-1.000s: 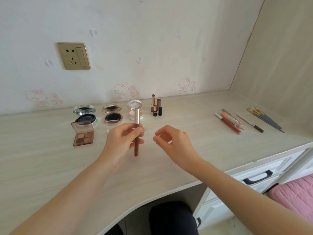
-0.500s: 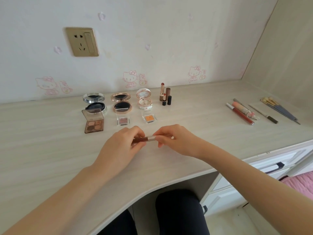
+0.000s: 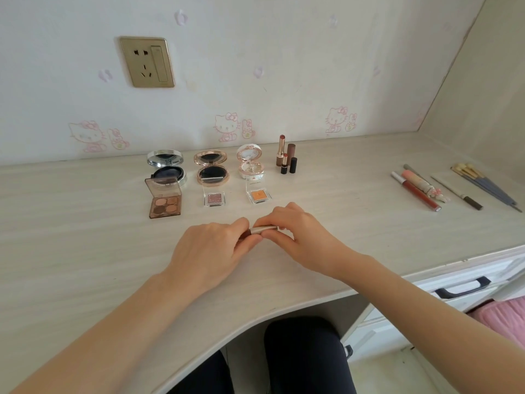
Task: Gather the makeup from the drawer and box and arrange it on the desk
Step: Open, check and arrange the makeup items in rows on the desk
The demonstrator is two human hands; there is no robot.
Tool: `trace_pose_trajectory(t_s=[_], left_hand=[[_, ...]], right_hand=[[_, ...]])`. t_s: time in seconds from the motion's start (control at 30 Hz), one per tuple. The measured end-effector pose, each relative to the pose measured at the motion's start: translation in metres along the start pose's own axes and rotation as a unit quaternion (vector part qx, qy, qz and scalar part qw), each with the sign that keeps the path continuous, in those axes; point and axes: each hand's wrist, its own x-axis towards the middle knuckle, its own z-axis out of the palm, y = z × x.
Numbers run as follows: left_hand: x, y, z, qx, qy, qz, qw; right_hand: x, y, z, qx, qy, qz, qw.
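The lip gloss tube (image 3: 262, 230), upright in the left hand (image 3: 210, 251) a second ago, now lies level just above the desk (image 3: 85, 237). The right hand (image 3: 301, 237), earlier apart from it, now grips its silver end, while the left hand covers the dark end.

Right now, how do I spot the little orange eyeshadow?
Below the gold wall socket, three open compacts line the back of the desk. The orange eyeshadow lies just in front of the white, rightmost compact. It alone is bright orange; its pink glittery neighbour sits left.
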Motion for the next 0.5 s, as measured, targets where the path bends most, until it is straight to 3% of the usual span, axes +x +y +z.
trace_pose_trajectory(t_s=[0.37, 0.5], left_hand=[[-0.006, -0.007, 0.008, 0.015, -0.033, -0.021, 0.999], [-0.006, -0.008, 0.007, 0.01, -0.034, -0.027, 0.999]], right_hand=[[-0.011, 0.007, 0.02, -0.009, 0.068, -0.056, 0.996], [-0.011, 0.006, 0.019, 0.045, 0.082, -0.033, 0.995]])
